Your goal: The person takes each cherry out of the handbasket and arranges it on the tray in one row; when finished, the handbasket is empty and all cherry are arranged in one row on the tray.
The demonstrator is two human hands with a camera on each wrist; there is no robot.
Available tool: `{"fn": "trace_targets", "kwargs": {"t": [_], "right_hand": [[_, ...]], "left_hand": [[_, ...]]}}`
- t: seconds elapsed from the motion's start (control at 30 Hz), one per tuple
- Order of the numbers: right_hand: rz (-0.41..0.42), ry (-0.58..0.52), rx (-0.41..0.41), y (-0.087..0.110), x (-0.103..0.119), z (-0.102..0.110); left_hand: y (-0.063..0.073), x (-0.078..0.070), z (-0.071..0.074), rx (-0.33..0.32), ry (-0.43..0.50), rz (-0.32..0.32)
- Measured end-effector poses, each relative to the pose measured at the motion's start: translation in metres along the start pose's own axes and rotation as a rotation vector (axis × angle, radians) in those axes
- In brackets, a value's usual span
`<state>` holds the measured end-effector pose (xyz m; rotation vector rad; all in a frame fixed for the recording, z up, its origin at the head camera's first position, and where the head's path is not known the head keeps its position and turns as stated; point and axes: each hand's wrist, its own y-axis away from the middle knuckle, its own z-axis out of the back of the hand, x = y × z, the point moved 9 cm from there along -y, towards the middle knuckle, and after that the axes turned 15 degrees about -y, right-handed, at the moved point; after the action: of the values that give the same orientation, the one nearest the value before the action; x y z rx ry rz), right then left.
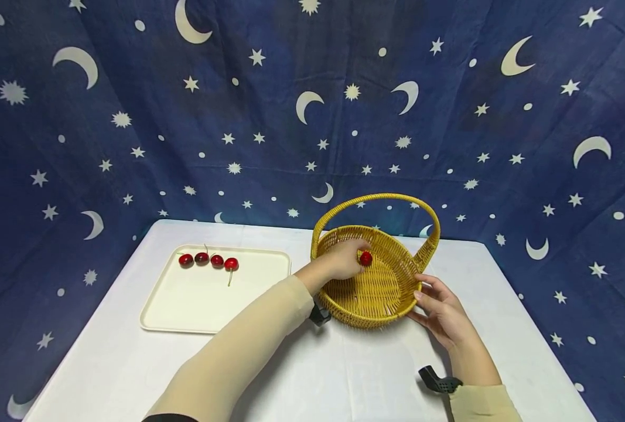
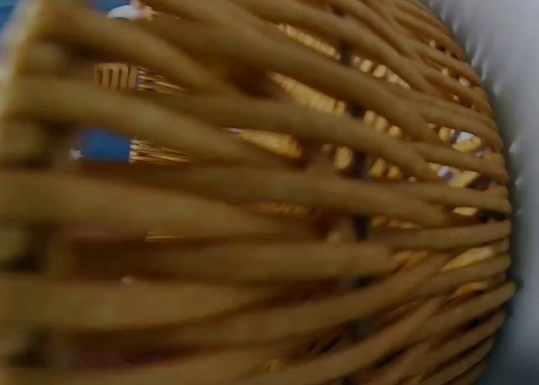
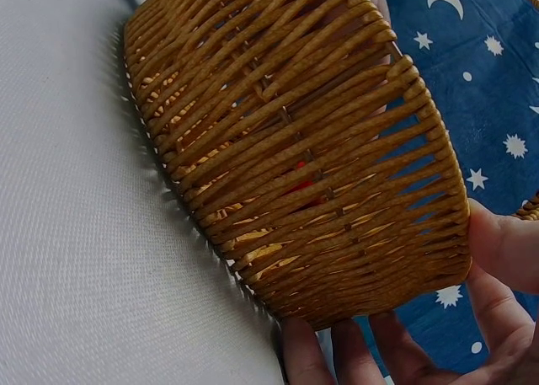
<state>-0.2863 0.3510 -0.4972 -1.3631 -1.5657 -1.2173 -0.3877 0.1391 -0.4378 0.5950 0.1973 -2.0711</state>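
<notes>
A yellow wicker basket (image 1: 378, 287) with a tall arched handle stands on the table. Reaching over its left rim, my left hand (image 1: 344, 259) pinches a red cherry (image 1: 365, 258) inside the basket, above the woven bottom. My right hand (image 1: 441, 310) grips the basket's right rim, its thumb at the edge and its fingers (image 3: 349, 351) against the outer wall. In the left wrist view the basket's weave (image 2: 253, 191) fills nearly everything and hides the hand. Through the gaps in the right wrist view, a bit of red shows.
A cream rectangular tray (image 1: 201, 305) lies left of the basket, with several cherries (image 1: 217, 261) in a row near its far side, some with stems. White cloth (image 1: 375, 375) covers the table. A blue curtain (image 1: 270, 105) with moons and stars hangs right behind it.
</notes>
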Motion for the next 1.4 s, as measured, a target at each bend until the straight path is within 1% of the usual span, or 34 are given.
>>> {"fn": "trace_targets", "kwargs": {"t": [0.07,0.2,0.37,0.47,0.6,0.67,0.8,1.0,1.17,1.3,1.4], "right_hand": [[0.004,-0.004,0.001,0.0,0.0,-0.001],[0.005,-0.018,0.005,-0.001,0.0,-0.002],[-0.002,-0.027,0.014,-0.003,-0.002,-0.005],[0.001,-0.02,0.011,-0.003,-0.003,-0.004],[0.007,-0.018,0.015,-0.002,-0.003,-0.003],[0.005,-0.015,0.019,-0.002,-0.002,-0.002],[0.005,-0.011,0.013,-0.001,-0.001,0.0],[-0.001,-0.015,0.003,-0.001,0.0,0.002],[-0.009,0.0,-0.007,-0.002,-0.001,0.002],[-0.013,0.001,-0.014,-0.002,-0.002,0.002],[-0.014,-0.001,-0.021,-0.002,-0.002,0.002]], "left_hand": [[-0.004,0.002,-0.005,0.024,-0.015,0.003],[-0.007,0.004,-0.011,0.05,-0.027,0.01],[-0.009,0.008,-0.015,0.065,-0.055,0.022],[-0.012,0.006,-0.017,0.061,-0.082,0.0],[-0.018,0.004,-0.023,0.09,-0.054,-0.027],[-0.02,0.005,-0.028,0.123,-0.032,-0.015],[-0.021,0.006,-0.034,0.155,-0.055,-0.004],[-0.016,0.002,-0.038,0.154,-0.071,-0.05],[-0.008,-0.005,-0.037,0.158,-0.133,-0.107],[-0.002,-0.011,-0.029,0.136,-0.162,-0.164],[0.008,-0.016,-0.017,0.107,-0.152,-0.202]]}}
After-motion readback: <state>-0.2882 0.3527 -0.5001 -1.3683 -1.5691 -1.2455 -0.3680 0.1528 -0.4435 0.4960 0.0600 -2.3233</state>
